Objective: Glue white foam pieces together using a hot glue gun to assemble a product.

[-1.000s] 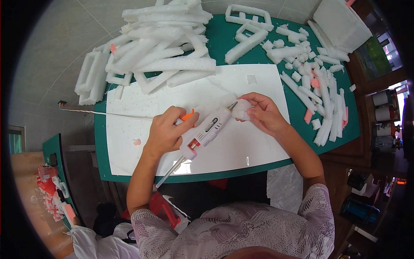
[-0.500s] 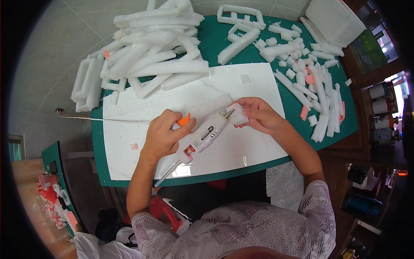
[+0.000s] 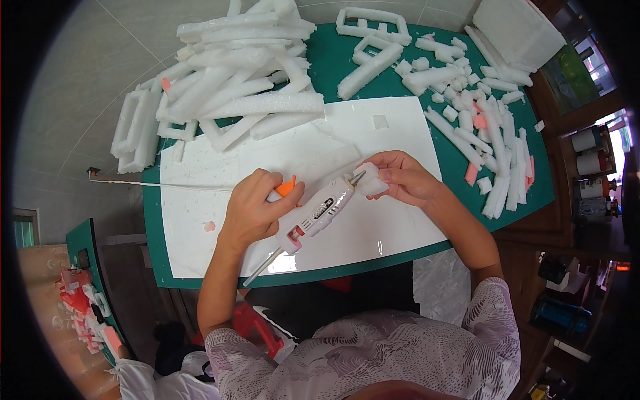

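Observation:
My left hand (image 3: 252,203) is closed round the handle of a white hot glue gun (image 3: 313,219), its fingers by the orange trigger (image 3: 285,186). A glue stick (image 3: 263,267) sticks out of the gun's rear end. The metal nozzle points up and right and meets a small white foam piece (image 3: 371,181). That piece is pinched between the thumb and fingers of my right hand (image 3: 403,179). Whether the tip presses on the foam or just lies against it, I cannot tell. Both hands are above a white board (image 3: 393,230) on the green table.
Long white foam strips and frames (image 3: 240,73) are heaped at the far left. Two foam frames (image 3: 371,53) lie at the back. Small foam bits and pink pieces (image 3: 460,93) cover the right side, near a large foam block (image 3: 517,33). A white cord (image 3: 160,185) runs left from the gun.
Almost nothing differs. The foam piece in my right hand appears slightly turned against the nozzle, and the whole view has shifted a touch.

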A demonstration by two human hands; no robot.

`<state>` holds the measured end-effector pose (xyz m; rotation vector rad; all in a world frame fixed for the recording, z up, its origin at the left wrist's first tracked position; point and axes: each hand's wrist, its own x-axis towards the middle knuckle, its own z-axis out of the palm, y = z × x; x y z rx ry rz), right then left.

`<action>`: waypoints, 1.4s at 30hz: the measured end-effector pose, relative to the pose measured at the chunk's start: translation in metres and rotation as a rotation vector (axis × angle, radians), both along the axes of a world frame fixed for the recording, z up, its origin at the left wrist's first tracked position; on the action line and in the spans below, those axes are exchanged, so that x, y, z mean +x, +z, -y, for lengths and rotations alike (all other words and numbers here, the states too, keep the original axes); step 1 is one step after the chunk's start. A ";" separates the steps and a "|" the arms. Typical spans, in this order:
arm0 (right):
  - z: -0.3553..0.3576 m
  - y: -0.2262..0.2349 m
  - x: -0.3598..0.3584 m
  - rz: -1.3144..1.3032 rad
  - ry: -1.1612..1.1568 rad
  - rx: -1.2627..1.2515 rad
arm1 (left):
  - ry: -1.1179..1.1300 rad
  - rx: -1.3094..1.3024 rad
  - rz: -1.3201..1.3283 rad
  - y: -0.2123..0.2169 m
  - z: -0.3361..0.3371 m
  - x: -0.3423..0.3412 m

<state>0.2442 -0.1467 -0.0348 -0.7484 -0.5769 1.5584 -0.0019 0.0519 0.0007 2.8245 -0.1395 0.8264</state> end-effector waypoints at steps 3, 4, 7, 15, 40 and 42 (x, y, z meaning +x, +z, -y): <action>0.001 -0.002 0.000 -0.002 0.005 0.005 | 0.009 0.003 -0.006 0.000 0.000 0.000; 0.001 -0.002 0.000 -0.003 0.008 0.004 | 0.011 0.001 -0.010 0.001 0.000 0.000; 0.001 -0.001 -0.003 0.023 -0.030 0.002 | 0.017 0.011 -0.017 0.000 0.000 -0.001; 0.002 -0.005 0.001 0.005 0.031 0.031 | 0.025 0.019 -0.003 0.000 0.000 -0.001; 0.001 -0.003 -0.001 0.067 0.002 0.008 | -0.017 0.017 -0.002 0.003 0.003 -0.002; 0.002 -0.007 0.004 0.053 0.031 0.027 | -0.021 0.014 0.005 0.002 0.003 -0.001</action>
